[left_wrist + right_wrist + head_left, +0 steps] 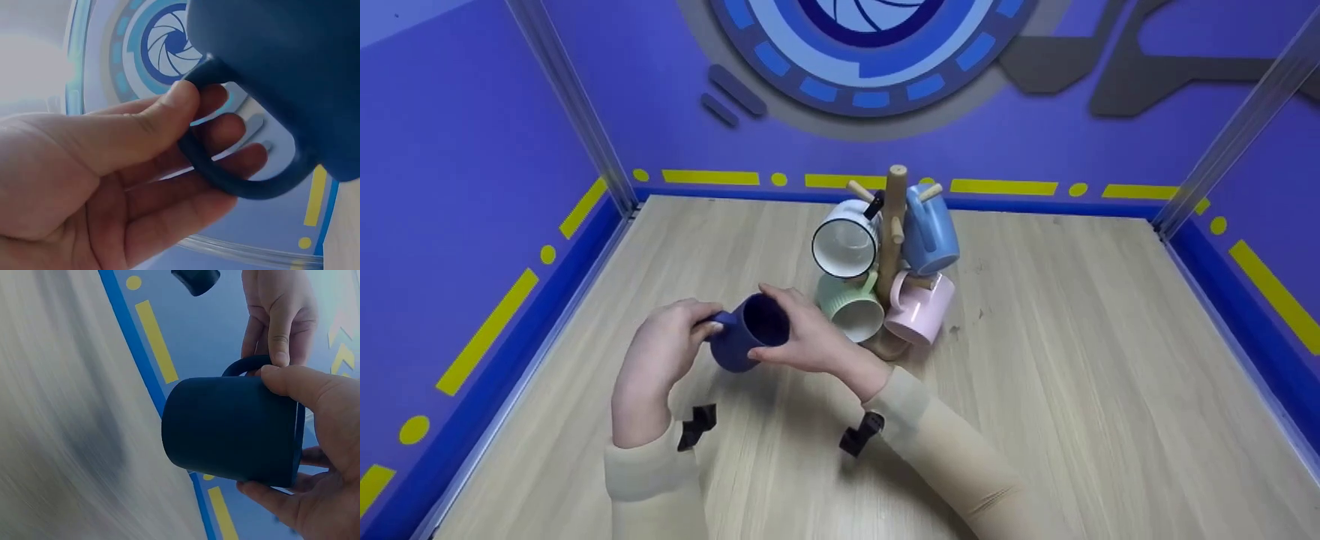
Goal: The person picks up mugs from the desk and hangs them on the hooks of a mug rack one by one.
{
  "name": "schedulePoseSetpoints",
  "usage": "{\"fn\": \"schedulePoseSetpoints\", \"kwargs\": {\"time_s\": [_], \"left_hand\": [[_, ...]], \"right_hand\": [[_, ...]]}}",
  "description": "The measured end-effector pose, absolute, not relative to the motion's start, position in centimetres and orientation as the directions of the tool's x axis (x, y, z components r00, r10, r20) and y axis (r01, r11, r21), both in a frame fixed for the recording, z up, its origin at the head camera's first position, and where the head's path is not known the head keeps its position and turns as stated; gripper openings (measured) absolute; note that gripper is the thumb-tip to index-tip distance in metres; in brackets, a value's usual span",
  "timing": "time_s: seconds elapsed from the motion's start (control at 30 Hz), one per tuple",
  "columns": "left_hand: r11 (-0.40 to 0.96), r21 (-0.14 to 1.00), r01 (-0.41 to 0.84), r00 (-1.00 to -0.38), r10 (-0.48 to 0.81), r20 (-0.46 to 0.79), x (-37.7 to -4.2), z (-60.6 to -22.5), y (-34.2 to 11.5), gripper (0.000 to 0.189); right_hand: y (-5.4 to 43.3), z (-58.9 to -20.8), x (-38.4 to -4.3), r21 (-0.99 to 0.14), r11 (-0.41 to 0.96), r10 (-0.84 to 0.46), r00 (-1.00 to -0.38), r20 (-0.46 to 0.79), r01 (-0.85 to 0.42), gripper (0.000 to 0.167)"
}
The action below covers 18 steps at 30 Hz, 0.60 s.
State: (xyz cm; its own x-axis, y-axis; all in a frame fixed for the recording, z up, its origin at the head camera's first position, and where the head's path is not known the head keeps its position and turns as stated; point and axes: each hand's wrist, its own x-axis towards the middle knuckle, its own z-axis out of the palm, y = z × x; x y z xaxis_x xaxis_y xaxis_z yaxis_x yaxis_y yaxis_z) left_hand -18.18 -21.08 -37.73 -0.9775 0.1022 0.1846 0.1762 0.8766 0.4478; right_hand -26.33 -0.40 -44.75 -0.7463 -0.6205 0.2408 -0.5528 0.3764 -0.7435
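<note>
A dark blue mug (731,346) is held above the table between both hands, its mouth tilted toward the right hand. My left hand (658,346) pinches the mug's handle (256,190) between thumb and fingers, with the fingertips passing behind the loop. Around the rim end, my right hand (814,334) grips the mug with the thumb on one side and fingers on the other, as the right wrist view shows. Just right of that hand stands a wooden mug rack (894,217). From it hang a white mug (844,244), a blue mug (934,229), a green mug (851,311) and a pink mug (921,309).
The wood-grain table (1080,360) is bounded by blue-purple panels with yellow dashes at the back and both sides. Wooden pegs stick out from the rack's post, one pointing forward (897,229). Black camera mounts (861,433) project from both wrists.
</note>
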Motion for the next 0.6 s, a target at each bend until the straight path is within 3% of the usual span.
{"fn": "schedulePoseSetpoints", "kwargs": {"time_s": [0.2, 0.33, 0.47, 0.6], "left_hand": [[0.86, 0.441, 0.256, -0.925, 0.086, 0.369, -17.7, -37.3, -19.2, 0.02], [0.781, 0.546, 0.303, -0.905, 0.056, 0.422, -17.3, -36.8, -18.6, 0.03], [0.649, 0.695, 0.309, -0.927, 0.041, 0.374, -16.8, -36.6, -18.5, 0.055], [0.608, 0.751, 0.256, -0.963, 0.099, 0.249, -16.9, -36.7, -18.1, 0.08]], "right_hand": [[1.0, -44.9, -25.4, -0.799, 0.309, -0.538, -0.787, 0.302, -0.517, 0.084], [2.3, -44.5, -24.8, -0.842, 0.249, -0.496, -0.809, 0.314, -0.479, 0.084], [4.0, -43.7, -24.2, -0.887, 0.181, -0.473, -0.829, 0.299, -0.424, 0.082], [6.1, -42.2, -23.6, -0.918, 0.113, -0.478, -0.831, 0.285, -0.38, 0.082]]}}
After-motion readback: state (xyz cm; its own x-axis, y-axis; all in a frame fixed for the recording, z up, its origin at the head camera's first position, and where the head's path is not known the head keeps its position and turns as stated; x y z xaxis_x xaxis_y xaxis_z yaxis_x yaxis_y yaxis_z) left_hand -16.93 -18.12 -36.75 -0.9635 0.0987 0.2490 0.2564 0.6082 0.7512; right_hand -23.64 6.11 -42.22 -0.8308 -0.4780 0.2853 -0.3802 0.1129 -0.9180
